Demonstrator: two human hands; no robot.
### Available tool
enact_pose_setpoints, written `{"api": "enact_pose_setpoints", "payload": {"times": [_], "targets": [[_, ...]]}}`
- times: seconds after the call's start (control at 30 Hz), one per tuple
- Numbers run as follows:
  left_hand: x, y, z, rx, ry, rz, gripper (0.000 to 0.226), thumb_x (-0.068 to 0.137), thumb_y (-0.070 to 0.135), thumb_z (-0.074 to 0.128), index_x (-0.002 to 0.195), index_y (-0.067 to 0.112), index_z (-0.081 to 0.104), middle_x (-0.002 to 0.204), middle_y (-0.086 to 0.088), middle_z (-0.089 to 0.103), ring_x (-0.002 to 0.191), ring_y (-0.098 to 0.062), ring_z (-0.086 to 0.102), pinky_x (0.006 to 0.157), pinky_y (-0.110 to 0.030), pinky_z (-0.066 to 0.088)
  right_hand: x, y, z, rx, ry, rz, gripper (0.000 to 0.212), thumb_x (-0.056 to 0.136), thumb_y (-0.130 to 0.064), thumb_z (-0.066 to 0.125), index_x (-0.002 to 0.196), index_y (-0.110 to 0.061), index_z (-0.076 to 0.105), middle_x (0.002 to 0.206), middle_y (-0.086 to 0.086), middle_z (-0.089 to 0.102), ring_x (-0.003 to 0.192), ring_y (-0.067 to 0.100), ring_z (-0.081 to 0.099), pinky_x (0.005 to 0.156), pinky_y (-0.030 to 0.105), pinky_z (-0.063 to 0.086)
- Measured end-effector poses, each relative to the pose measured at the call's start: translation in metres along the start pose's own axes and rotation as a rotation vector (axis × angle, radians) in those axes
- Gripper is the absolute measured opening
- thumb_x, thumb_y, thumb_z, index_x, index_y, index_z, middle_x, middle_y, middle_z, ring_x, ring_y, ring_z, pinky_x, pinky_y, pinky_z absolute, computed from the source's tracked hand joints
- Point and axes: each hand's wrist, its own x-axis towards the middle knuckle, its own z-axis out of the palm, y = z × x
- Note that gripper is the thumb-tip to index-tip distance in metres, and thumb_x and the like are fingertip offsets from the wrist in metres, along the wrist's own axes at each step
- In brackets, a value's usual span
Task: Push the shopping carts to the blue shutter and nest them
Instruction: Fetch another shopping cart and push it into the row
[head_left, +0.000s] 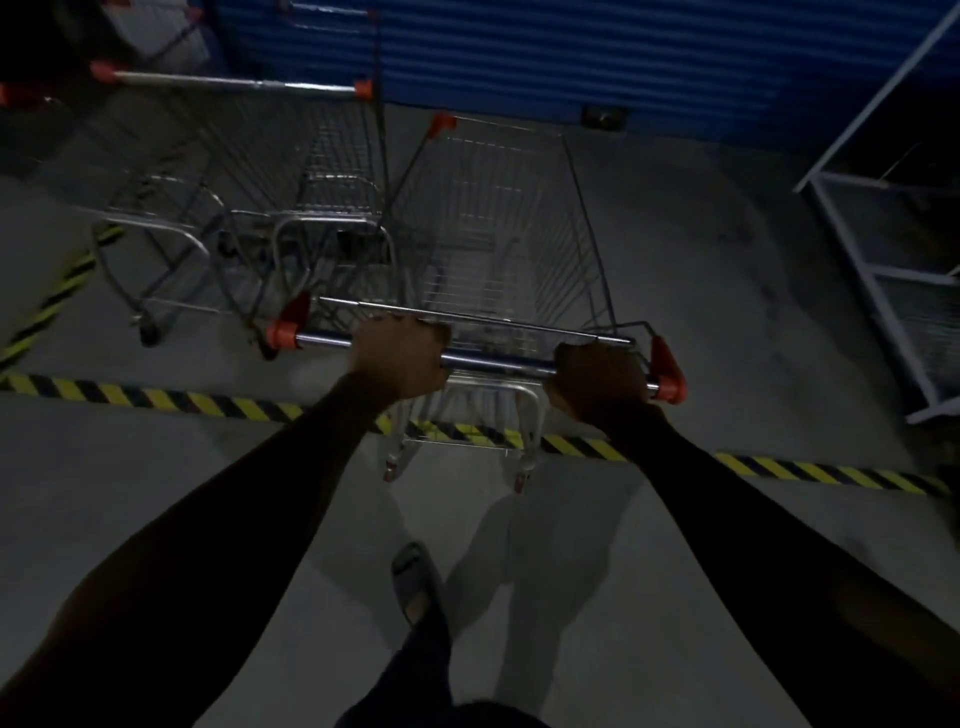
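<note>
Pushing cart (498, 244) | your left hand (397, 358) and right hand (597, 382) clamp its handle (496, 361) | near shutter (571, 57), beside parked carts (270, 171) | nesting left, you must realign.

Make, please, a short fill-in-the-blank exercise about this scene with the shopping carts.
1. Both hands grip the cart's ____.
2. The shutter behind the carts is ____ in colour.
3. The striped floor tape is yellow and ____.
4. The parked carts stand to the ____ of the held cart.

Missing words: handle; blue; black; left
</note>
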Motion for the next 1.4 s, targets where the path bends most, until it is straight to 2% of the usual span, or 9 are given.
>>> {"api": "enact_pose_setpoints", "payload": {"times": [0.07, 0.2, 0.3, 0.47, 0.73, 0.87, 1.0, 1.2, 1.4], "targets": [[0.038, -0.001, -0.001, -0.057, 0.009, 0.040, 0.046, 0.078, 0.055, 0.050, 0.113, 0.028, 0.064, 0.101, -0.006, 0.072, 0.094, -0.034, 0.067, 0.082, -0.043, 0.050, 0.041, 0.014, -0.007, -0.019, -0.046, 0.039, 0.024, 0.077, -0.038, 0.057, 0.080, -0.016, 0.066, 0.073, 0.010, 0.067, 0.063, 0.031, 0.066, 0.056, 0.034, 0.050], [0.110, -0.007, 0.002, -0.160, 0.005, 0.109, 0.049, 0.083, 0.054, 0.047, 0.125, 0.031, 0.055, 0.112, -0.006, 0.069, 0.100, -0.035, 0.065, 0.080, -0.045, 0.051, 0.107, 0.037, -0.005, 0.114, -0.118, 0.180, 0.024, 0.091, -0.030, 0.052, 0.104, -0.014, 0.063, 0.102, 0.012, 0.066, 0.096, 0.034, 0.063, 0.082, 0.040, 0.046], [0.153, -0.009, 0.005, -0.178, -0.002, 0.134, 0.048, 0.085, 0.054, 0.044, 0.125, 0.029, 0.053, 0.109, -0.005, 0.069, 0.096, -0.035, 0.065, 0.079, -0.045, 0.050, 0.143, 0.048, 0.002, -0.011, 0.013, 0.191, 0.021, 0.079, -0.031, 0.059, 0.090, -0.013, 0.063, 0.087, 0.009, 0.069, 0.083, 0.033, 0.065, 0.085, 0.043, 0.043], [0.220, -0.014, 0.014, -0.173, 0.050, 0.134, 0.049, 0.087, 0.054, 0.042, 0.127, 0.029, 0.052, 0.104, -0.003, 0.070, 0.089, -0.031, 0.067, 0.077, -0.041, 0.052, 0.214, 0.065, 0.000, -0.050, -0.049, 0.256, 0.023, 0.066, -0.034, 0.057, 0.078, -0.017, 0.065, 0.073, 0.008, 0.068, 0.072, 0.033, 0.066, 0.086, 0.048, 0.042], [0.337, -0.040, 0.009, -0.151, 0.068, 0.128, 0.047, 0.084, 0.051, 0.044, 0.126, 0.032, 0.054, 0.109, -0.001, 0.069, 0.091, -0.032, 0.067, 0.072, -0.038, 0.051, 0.336, 0.102, 0.017, -0.038, 0.127, 0.211, 0.025, 0.063, -0.032, 0.051, 0.064, -0.010, 0.063, 0.059, 0.016, 0.061, 0.057, 0.035, 0.062, 0.079, 0.048, 0.047], [0.389, -0.057, 0.005, -0.150, -0.006, 0.073, 0.050, 0.083, 0.053, 0.046, 0.130, 0.035, 0.051, 0.115, -0.006, 0.069, 0.102, -0.036, 0.065, 0.079, -0.042, 0.051, 0.385, 0.108, 0.003, -0.022, -0.025, 0.228, 0.023, 0.067, -0.032, 0.062, 0.074, -0.011, 0.068, 0.070, 0.015, 0.067, 0.066, 0.035, 0.065, 0.080, 0.044, 0.046], [0.426, -0.070, 0.002, -0.141, -0.016, 0.013, 0.047, 0.082, 0.052, 0.049, 0.124, 0.034, 0.054, 0.118, -0.005, 0.068, 0.106, -0.038, 0.063, 0.086, -0.044, 0.050, 0.425, 0.113, -0.001, 0.033, -0.008, 0.182, 0.029, 0.076, -0.037, 0.060, 0.093, -0.014, 0.067, 0.093, 0.013, 0.070, 0.090, 0.036, 0.065, 0.093, 0.047, 0.038], [0.452, -0.082, 0.006, -0.076, 0.012, 0.046, 0.048, 0.085, 0.052, 0.048, 0.129, 0.035, 0.053, 0.119, -0.008, 0.068, 0.108, -0.037, 0.062, 0.087, -0.044, 0.049, 0.447, 0.112, 0.004, -0.008, -0.050, 0.247, 0.034, 0.067, -0.045, 0.073, 0.074, -0.012, 0.069, 0.076, 0.015, 0.068, 0.073, 0.037, 0.066, 0.094, 0.060, 0.042], [0.453, -0.091, 0.012, -0.037, 0.057, 0.077, 0.045, 0.085, 0.052, 0.048, 0.125, 0.033, 0.056, 0.111, -0.008, 0.070, 0.100, -0.037, 0.066, 0.082, -0.043, 0.050, 0.447, 0.106, 0.002, 0.049, -0.033, 0.230, 0.036, 0.073, -0.044, 0.071, 0.084, -0.011, 0.068, 0.086, 0.014, 0.070, 0.084, 0.038, 0.066, 0.097, 0.056, 0.040]]}}
